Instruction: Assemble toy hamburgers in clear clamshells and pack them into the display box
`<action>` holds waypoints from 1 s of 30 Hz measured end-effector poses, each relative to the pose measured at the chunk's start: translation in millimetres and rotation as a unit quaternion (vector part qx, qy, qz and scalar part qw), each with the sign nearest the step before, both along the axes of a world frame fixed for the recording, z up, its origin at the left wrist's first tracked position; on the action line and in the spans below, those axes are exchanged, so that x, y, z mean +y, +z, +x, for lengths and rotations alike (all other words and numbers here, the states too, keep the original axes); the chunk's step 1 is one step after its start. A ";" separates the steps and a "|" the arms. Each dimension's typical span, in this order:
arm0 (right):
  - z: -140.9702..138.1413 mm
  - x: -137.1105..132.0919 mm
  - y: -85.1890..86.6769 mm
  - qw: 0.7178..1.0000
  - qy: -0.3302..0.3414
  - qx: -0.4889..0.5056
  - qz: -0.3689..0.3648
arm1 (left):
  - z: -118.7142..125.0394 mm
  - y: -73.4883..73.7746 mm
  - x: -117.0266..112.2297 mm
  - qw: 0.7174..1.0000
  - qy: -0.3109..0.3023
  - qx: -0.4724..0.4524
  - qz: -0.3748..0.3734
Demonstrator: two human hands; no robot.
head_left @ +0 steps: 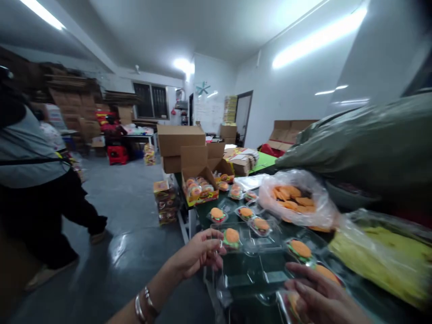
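Note:
My left hand [202, 253] is at the left edge of the green table, fingers bent and apart. It is beside a clear plastic clamshell holding a toy burger [231, 237] with an orange bun; whether the fingertips touch the plastic I cannot tell. My right hand [319, 292], slightly blurred, reaches in from the lower right with its fingers spread. Beneath it lies another burger [293, 307], partly covered by the fingers. Between my hands are open clear clamshells [241, 272]. Further burgers in clear packs [299, 250] lie around them.
A bag of orange pieces [293, 198] and a bag of yellow pieces [388, 252] are on the right. Display boxes [202, 193] with packed burgers stand at the back, beside a carton [180, 144]. A person [33, 148] is on the left; another sits farther off.

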State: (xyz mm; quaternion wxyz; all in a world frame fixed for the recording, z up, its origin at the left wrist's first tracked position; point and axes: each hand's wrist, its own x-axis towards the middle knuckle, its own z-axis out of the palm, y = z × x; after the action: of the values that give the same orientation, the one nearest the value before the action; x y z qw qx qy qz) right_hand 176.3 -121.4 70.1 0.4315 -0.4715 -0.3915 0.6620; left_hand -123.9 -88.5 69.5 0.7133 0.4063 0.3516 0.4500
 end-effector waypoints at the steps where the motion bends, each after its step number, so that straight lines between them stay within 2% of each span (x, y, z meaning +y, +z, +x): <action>1: -11.0 8.3 0.1 1.000 0.008 0.005 -0.010 | -8.9 -2.7 1.7 1.000 0.022 -0.001 -0.010; 4: -35.4 31.4 4.2 0.999 0.033 0.007 -0.026 | -27.2 -11.8 11.1 0.995 0.084 -0.015 -0.050; 8: -53.2 62.7 6.3 0.996 0.073 0.032 -0.039 | -40.6 -22.3 29.7 0.982 0.143 -0.030 -0.121; 11: -61.5 87.9 2.8 0.997 0.068 0.029 -0.028 | -49.2 -28.6 31.3 0.975 0.186 -0.003 -0.122; 13: -67.4 105.0 -0.4 0.998 0.053 0.004 -0.016 | -54.4 -31.4 20.7 0.961 0.249 0.108 -0.048; 14: -71.1 113.2 -2.0 0.999 0.047 -0.008 -0.013 | -56.0 -32.1 13.0 0.938 0.285 0.199 0.019; 15: -75.8 120.7 -3.5 0.999 0.046 -0.017 -0.015 | -56.5 -32.0 5.2 0.896 0.308 0.301 0.102; 16: -81.4 127.3 -4.6 0.998 0.050 -0.022 -0.017 | -55.6 -30.9 -1.7 0.842 0.309 0.399 0.193; 18: -95.5 137.2 -5.4 0.997 0.069 -0.013 -0.016 | -48.9 -25.6 -9.0 0.732 0.236 0.537 0.346; 19: -103.1 140.4 -5.0 0.997 0.080 -0.001 -0.009 | -43.6 -21.4 -8.5 0.694 0.179 0.580 0.389; 20: -110.4 142.8 -4.1 0.996 0.089 0.015 0.003 | -37.5 -16.5 -5.5 0.669 0.122 0.611 0.405; 22: -122.1 146.4 -1.6 0.994 0.101 0.045 0.023 | -26.0 -5.2 5.4 0.645 0.042 0.656 0.390; 26: -130.0 155.6 1.5 0.994 0.086 0.060 0.014 | -19.3 14.7 32.6 0.619 -0.002 0.694 0.368; 28: -132.2 161.4 1.6 0.994 0.085 0.066 0.012 | -26.2 19.2 47.7 0.617 -0.020 0.693 0.372; 30: -137.3 167.3 1.7 0.993 0.089 0.074 0.013 | -37.0 19.0 62.9 0.629 -0.038 0.674 0.385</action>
State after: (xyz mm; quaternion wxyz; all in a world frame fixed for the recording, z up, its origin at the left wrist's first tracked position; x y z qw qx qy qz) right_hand 39.0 45.9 71.9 0.4043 -0.3790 -0.4073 0.7260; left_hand -160.9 -25.5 88.5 0.0723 0.8468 0.5136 0.1179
